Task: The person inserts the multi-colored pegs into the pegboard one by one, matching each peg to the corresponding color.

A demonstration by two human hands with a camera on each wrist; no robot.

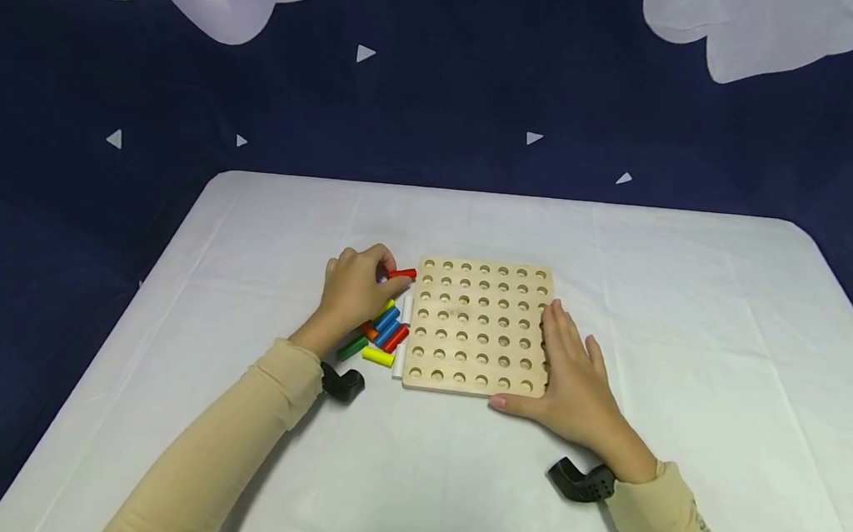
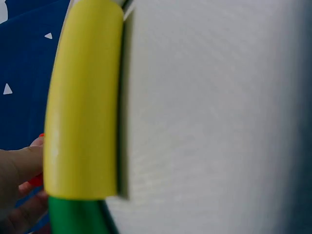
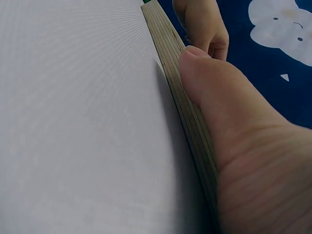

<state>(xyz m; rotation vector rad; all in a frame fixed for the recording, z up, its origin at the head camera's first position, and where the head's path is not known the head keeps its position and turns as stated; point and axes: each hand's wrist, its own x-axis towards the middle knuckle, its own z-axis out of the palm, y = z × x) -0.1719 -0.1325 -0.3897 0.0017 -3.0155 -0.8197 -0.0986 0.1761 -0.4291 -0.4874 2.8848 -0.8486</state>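
Observation:
My left hand (image 1: 353,289) is at the board's left side, pinching a red peg (image 1: 402,273) between thumb and fingers; bits of red show between the fingers in the left wrist view. Below it lies a loose pile of blue, green, orange, white, red and yellow pegs, with a yellow peg (image 1: 377,356) nearest the front. The wooden pegboard (image 1: 471,310) lies flat, its rows of holes without pegs where visible. My right hand (image 1: 575,386) rests on the board's near right corner, thumb against the front edge (image 3: 178,87), fairly straight fingers along the right side.
A white cloth covers the table (image 1: 447,476). Behind it hangs a dark blue backdrop (image 1: 440,92) with white clouds and triangles. Black wrist devices sit at the left cuff (image 1: 343,385) and right cuff (image 1: 581,481). White pegs (image 1: 399,361) lie along the board's left edge.

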